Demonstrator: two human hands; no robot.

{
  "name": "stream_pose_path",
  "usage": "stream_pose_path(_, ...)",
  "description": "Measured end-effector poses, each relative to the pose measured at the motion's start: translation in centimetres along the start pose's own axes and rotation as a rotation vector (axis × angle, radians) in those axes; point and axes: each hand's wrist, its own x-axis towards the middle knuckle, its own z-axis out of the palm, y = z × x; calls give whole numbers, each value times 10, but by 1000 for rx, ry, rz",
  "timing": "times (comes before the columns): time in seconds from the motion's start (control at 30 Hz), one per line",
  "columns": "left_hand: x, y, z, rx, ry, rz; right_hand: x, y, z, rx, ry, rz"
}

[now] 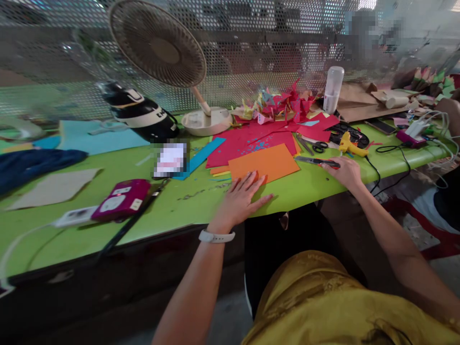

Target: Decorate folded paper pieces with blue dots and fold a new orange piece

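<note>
My left hand [247, 200] lies flat with fingers spread, its fingertips on the near edge of an orange sheet of paper [266, 162]. Under that sheet is a red sheet [223, 154], with small blue scraps [259, 143] scattered over it. To the right, my right hand [345, 171] is closed on the handle of a utility knife [316, 162]; the blade points left, close to the orange sheet's right edge. Black-handled scissors [319, 146] lie just beyond the knife. A yellow glue gun [351, 145] rests right behind my right hand.
A fan [206, 122], a black bottle [143, 115] and folded paper pieces [287, 105] stand along the mesh. A purple power socket [122, 199] and phone [170, 159] lie left. Cables [398, 146] trail on the right, over the green table's edge [287, 208].
</note>
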Motion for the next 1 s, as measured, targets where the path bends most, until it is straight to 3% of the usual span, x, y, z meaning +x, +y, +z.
stream_pose_path(0.63, 0, 1, -1, 21, -4, 11, 1, 3, -4, 47, -81, -45)
stream_pose_path(1.0, 1, 5, -3, 58, 11, 25, 8, 7, -21, 73, -193, -14)
